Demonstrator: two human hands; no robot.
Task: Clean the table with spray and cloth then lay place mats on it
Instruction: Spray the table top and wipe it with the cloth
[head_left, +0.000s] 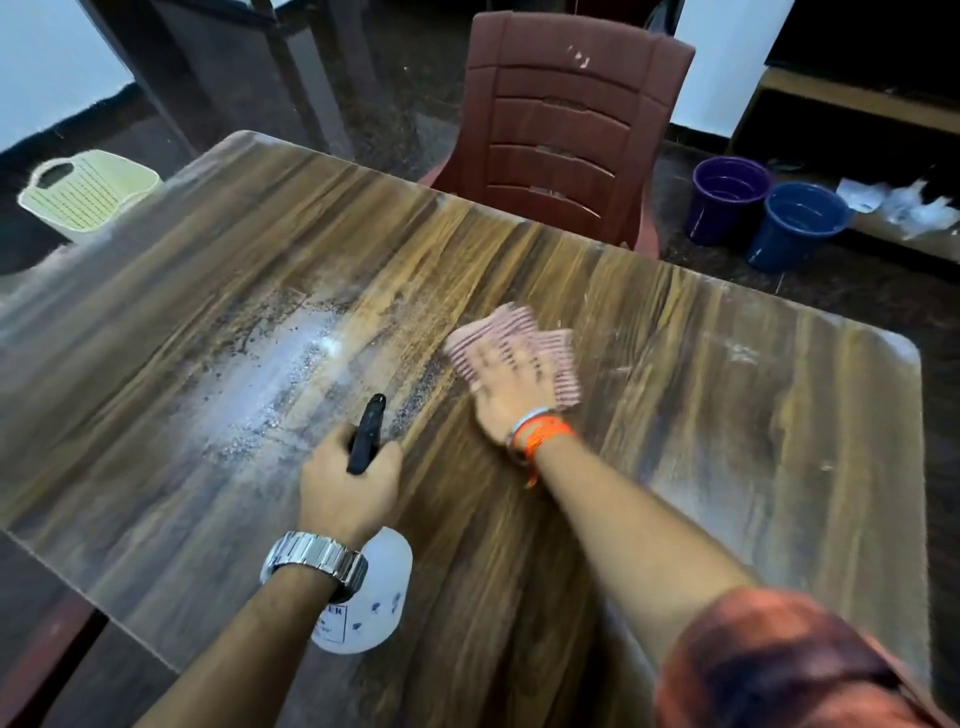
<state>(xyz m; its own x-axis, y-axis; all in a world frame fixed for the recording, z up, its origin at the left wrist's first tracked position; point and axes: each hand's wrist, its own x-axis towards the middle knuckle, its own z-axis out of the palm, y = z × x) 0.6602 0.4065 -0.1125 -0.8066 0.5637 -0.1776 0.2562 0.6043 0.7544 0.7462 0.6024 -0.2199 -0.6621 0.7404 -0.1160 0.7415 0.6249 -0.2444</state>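
Off the table's (727, 395) far left corner, on the floor, stands a pale green slatted plastic basket (88, 192) with a handle cut-out. The tabletop is glossy, streaked wood-grain laminate with rounded corners. Left of its centre lies a wet patch (291, 374) of fine white droplets.

Just near-side of that patch, your left hand (348, 488) grips the spray bottle (382, 582). Your fingers curl round its neck. The black trigger head points at the droplets, and the translucent white body hangs below your wrist, towards the near edge. A steel link watch (311, 558) sits on that wrist.

Right of the bottle, near the middle of the table, the cloth (563, 358) lies crumpled flat on the surface. It is pink and white striped. Your right hand (511, 395) presses on it palm down with fingers spread straight. The hand is blurred. Your arm reaches in from the near right corner, with orange and white bands (540, 436) at the wrist.

Behind the far edge stands a maroon plastic chair (566, 119). To its right, on the floor, are a purple bucket (727, 197) and a blue bucket (795, 223).
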